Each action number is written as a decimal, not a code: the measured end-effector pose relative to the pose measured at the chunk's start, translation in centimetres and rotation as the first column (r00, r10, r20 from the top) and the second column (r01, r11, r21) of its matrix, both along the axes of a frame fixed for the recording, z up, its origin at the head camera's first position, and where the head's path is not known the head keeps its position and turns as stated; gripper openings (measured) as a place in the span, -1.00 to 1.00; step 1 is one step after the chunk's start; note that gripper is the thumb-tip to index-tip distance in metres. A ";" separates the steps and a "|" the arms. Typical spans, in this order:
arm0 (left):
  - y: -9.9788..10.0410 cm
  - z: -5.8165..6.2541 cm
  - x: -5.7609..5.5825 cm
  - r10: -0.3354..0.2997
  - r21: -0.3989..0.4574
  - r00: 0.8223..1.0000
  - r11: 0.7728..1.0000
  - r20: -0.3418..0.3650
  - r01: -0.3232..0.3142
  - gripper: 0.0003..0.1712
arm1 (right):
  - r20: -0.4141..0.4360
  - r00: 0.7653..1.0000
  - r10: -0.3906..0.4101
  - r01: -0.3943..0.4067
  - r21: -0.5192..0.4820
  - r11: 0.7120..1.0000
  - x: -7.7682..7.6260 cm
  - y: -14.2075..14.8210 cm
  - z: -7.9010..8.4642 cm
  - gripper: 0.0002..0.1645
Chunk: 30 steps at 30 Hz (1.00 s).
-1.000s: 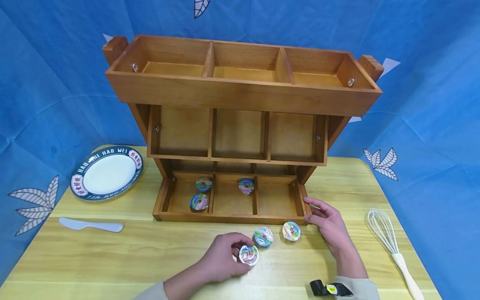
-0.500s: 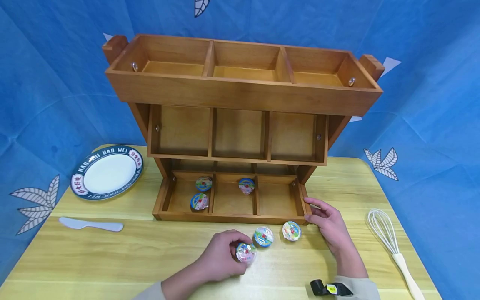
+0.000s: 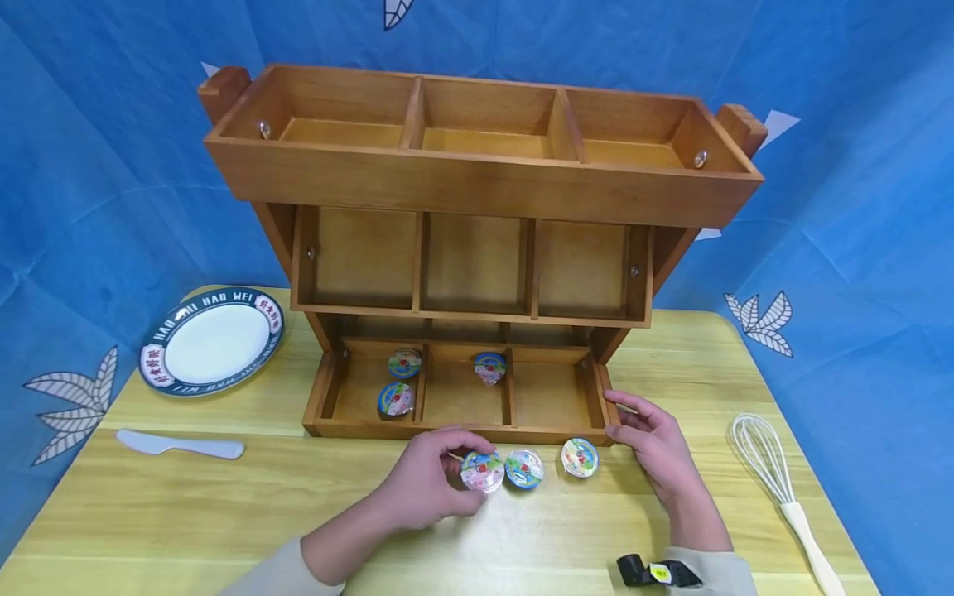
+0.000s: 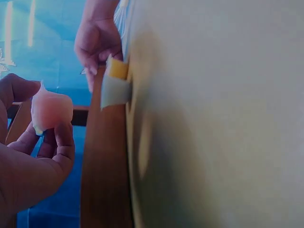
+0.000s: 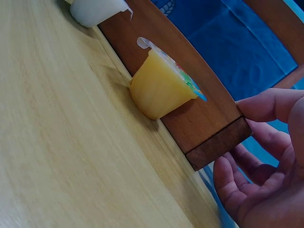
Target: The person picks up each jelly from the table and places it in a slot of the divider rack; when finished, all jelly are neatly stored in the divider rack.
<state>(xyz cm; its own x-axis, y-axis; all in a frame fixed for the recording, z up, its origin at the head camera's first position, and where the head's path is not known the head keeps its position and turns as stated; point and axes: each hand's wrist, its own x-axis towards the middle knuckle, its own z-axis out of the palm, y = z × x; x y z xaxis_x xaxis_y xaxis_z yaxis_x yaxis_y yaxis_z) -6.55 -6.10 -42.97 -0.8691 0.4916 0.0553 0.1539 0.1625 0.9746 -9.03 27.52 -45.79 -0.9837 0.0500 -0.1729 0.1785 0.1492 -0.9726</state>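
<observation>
My left hand (image 3: 425,484) pinches a pink jelly cup (image 3: 483,472) between thumb and fingers, lid facing up, close to the front edge of the wooden rack's bottom tray (image 3: 447,432). In the left wrist view the pink jelly cup (image 4: 53,110) shows from its side. A white jelly cup (image 3: 525,469) and a yellow jelly cup (image 3: 580,458) stand on the table to its right. My right hand (image 3: 656,447) holds the front right corner of the bottom tray, fingers curled about it in the right wrist view. Two jelly cups (image 3: 397,399) lie in the left compartment, one jelly cup (image 3: 489,369) in the middle.
The wooden rack's middle tray (image 3: 477,265) and top tray (image 3: 484,178) overhang the bottom one. A plate (image 3: 216,341) and a white knife (image 3: 180,444) lie at left. A whisk (image 3: 782,492) lies at right.
My left hand has carried the pink jelly cup away from me toward the bottom tray, beside the white one, turning its lid more upward. The right hand stays at the tray corner.
</observation>
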 end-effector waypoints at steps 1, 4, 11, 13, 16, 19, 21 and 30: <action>-0.1 0.2 -0.3 0.001 0.004 1.000 1.000 0.006 -0.001 -0.48 | 0.000 1.000 0.001 -0.001 0.000 1.000 0.0 0.0 0.0 -0.38; -0.1 0.6 -1.3 -0.001 0.029 1.000 1.000 0.000 0.001 -0.49 | -0.001 1.000 0.001 -0.001 0.005 1.000 0.0 0.0 0.1 -0.38; 0.2 0.7 -4.4 0.050 0.065 0.997 0.996 0.065 -0.054 -0.52 | -0.003 1.000 -0.002 0.002 0.009 1.000 0.0 0.0 0.2 -0.38; 0.2 0.7 -5.1 0.071 0.047 0.995 0.996 0.074 -0.075 -0.52 | -0.002 1.000 0.000 0.000 0.005 1.000 0.0 0.0 0.1 -0.38; 0.4 0.5 -6.1 0.092 0.017 0.993 0.995 0.072 -0.094 -0.52 | -0.005 1.000 0.001 -0.001 0.001 1.000 0.0 0.0 0.0 -0.39; 0.5 0.2 -7.0 0.108 -0.018 0.992 0.994 0.061 -0.107 -0.51 | -0.009 1.000 0.003 -0.003 -0.001 1.000 0.0 -0.1 0.0 -0.39; 0.6 -0.1 -7.6 0.112 -0.045 0.992 0.993 0.051 -0.110 -0.50 | -0.013 1.000 0.003 -0.003 -0.002 1.000 0.0 -0.1 0.0 -0.39; 1.5 -1.2 -9.3 0.127 -0.200 0.991 0.973 0.034 -0.117 -0.45 | -0.001 1.000 -0.002 0.002 0.003 1.000 0.0 -0.1 0.1 -0.39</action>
